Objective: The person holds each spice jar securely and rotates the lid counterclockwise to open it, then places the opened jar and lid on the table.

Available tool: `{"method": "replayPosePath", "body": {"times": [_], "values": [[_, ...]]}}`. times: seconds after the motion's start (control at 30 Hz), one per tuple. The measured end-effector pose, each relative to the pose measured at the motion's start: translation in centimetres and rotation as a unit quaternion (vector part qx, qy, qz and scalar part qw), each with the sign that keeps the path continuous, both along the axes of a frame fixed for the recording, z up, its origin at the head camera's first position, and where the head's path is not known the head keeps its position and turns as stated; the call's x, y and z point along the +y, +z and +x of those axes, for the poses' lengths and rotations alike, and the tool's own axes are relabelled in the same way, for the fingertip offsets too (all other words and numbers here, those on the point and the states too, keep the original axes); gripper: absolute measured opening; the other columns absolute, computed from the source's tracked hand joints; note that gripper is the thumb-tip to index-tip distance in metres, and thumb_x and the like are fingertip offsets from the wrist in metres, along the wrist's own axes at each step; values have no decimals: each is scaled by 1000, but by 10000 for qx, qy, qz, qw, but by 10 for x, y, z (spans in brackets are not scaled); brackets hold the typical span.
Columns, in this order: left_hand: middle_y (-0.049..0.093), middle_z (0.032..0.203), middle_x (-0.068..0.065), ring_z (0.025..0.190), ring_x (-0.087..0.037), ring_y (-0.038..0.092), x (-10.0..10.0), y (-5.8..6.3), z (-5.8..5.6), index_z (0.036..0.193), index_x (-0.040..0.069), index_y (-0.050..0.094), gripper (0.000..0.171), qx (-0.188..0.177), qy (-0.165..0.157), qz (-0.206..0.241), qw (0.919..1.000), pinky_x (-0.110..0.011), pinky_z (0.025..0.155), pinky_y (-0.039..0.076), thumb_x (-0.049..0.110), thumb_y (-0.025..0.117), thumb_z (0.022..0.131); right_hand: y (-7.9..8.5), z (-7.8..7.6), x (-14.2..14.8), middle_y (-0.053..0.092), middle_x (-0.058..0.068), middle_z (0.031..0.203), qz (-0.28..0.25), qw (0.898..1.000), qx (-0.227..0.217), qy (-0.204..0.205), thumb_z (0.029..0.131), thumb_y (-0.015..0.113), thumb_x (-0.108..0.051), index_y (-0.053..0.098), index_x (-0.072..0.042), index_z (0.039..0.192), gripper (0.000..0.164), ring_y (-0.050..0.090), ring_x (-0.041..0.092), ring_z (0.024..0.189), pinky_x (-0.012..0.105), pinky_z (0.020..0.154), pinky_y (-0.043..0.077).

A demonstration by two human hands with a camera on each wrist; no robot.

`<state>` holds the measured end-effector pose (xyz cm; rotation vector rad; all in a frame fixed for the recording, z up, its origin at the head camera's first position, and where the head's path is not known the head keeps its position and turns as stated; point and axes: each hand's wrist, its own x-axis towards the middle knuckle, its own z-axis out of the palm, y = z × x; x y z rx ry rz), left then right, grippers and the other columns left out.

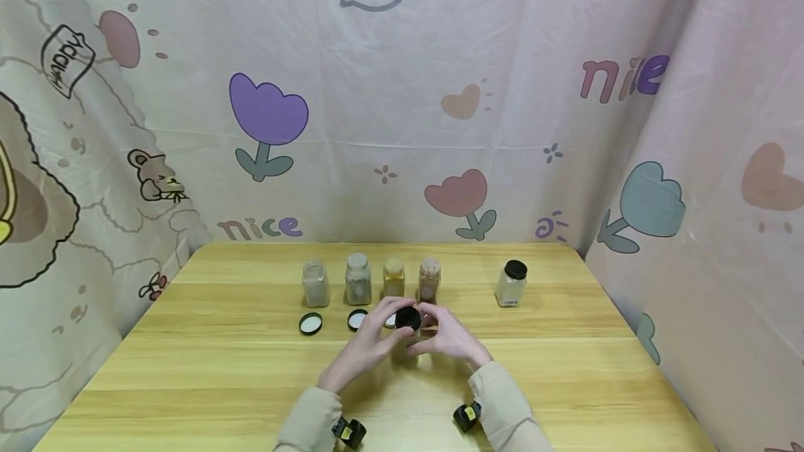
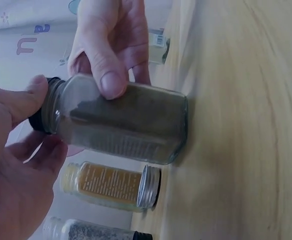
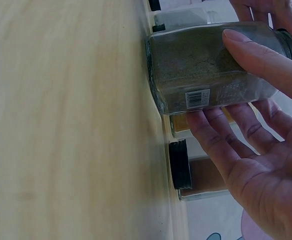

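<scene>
A square glass spice jar of dark brownish powder stands upright between my two hands, its base close over the tabletop. My left hand grips its black lid at the top, thumb on one side and fingers on the other. Lower down, my right hand holds the glass body, with the thumb across one face and fingers at the opposite side. In the right wrist view, a barcode label shows on the glass. The lid sits on the jar's neck.
Behind stand uncapped jars: white, grey-speckled, yellow and reddish-brown. Lids lie before them, including a left one and another black-rimmed one. A black-capped jar stands farther right. A printed curtain surrounds the table.
</scene>
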<state>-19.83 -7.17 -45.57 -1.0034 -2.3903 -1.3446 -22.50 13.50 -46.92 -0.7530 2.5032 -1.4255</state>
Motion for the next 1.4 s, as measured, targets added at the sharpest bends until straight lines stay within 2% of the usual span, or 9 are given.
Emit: {"method": "replayPosePath", "body": {"times": [0.13, 0.3, 0.4, 0.6, 0.73, 0.9, 1.03, 1.23, 1.4], "values": [[57, 140, -16, 128, -33, 58, 1, 0, 2, 143, 4, 52, 52, -131, 72, -57, 9999, -54, 109, 50, 19, 68, 96, 0, -1, 0, 72, 6, 105, 4, 10000, 45, 11, 72, 90, -15, 64, -11, 117, 52, 64, 16, 100, 39, 97, 52], [48, 153, -18, 139, -37, 49, -3, 3, 3, 147, 5, 47, 48, -475, -304, -130, 9983, -57, 114, 44, 18, 58, 102, 0, 0, 0, 71, 5, 105, 22, 10000, 22, 31, 71, 90, -16, 64, -11, 120, 55, 63, 15, 98, 28, 93, 51], [52, 150, -17, 137, -35, 52, -4, 3, 2, 146, 5, 49, 46, -451, -395, -103, 9981, -53, 113, 47, 12, 57, 102, 0, 1, 0, 71, 5, 105, 20, 10000, -8, 24, 71, 90, -16, 63, -10, 123, 58, 63, 15, 98, 26, 92, 51], [61, 135, -14, 125, -31, 60, 2, 1, 0, 140, 2, 54, 48, -41, 3, -14, 10000, -50, 108, 52, 14, 67, 96, 1, 1, 1, 71, 4, 103, 33, 10000, 27, -2, 71, 90, -17, 64, -10, 118, 54, 63, 15, 97, 30, 93, 51], [58, 139, -13, 129, -32, 56, 2, 0, 2, 142, 4, 53, 53, -120, 188, -71, 9997, -56, 110, 49, 20, 69, 95, 1, 0, 0, 71, 4, 100, 40, 10000, 47, 35, 72, 90, -16, 64, -11, 113, 49, 63, 13, 95, 27, 92, 50], [49, 152, -17, 141, -37, 47, -3, 2, 3, 147, 5, 47, 50, -497, -224, -77, 9985, -61, 115, 41, 21, 60, 101, 0, 1, 0, 71, 4, 100, -16, 10000, 14, 18, 71, 90, -15, 65, -10, 112, 49, 63, 13, 95, 26, 91, 50], [52, 151, -15, 137, -36, 51, -5, 4, 1, 147, 4, 47, 46, -480, -494, -63, 9976, -55, 114, 45, 14, 55, 103, -1, 1, -1, 71, 4, 102, -52, 10000, -48, -43, 70, 91, -14, 65, -10, 116, 53, 63, 14, 97, 28, 92, 50], [61, 136, -15, 126, -33, 60, 0, 2, 1, 140, 1, 54, 45, 58, -149, 69, 9998, -48, 108, 52, 11, 64, 97, 0, 1, -1, 71, 5, 102, -61, 9999, -98, -59, 70, 91, -14, 65, -10, 116, 52, 63, 14, 97, 30, 92, 51], [57, 140, -12, 131, -31, 55, 3, 1, 3, 142, 4, 53, 52, -168, 130, 106, 9997, -53, 112, 48, 18, 69, 95, 0, 0, 0, 72, 4, 101, -59, 10000, -43, 18, 71, 90, -14, 65, -10, 113, 50, 63, 12, 95, 27, 92, 50]]}}
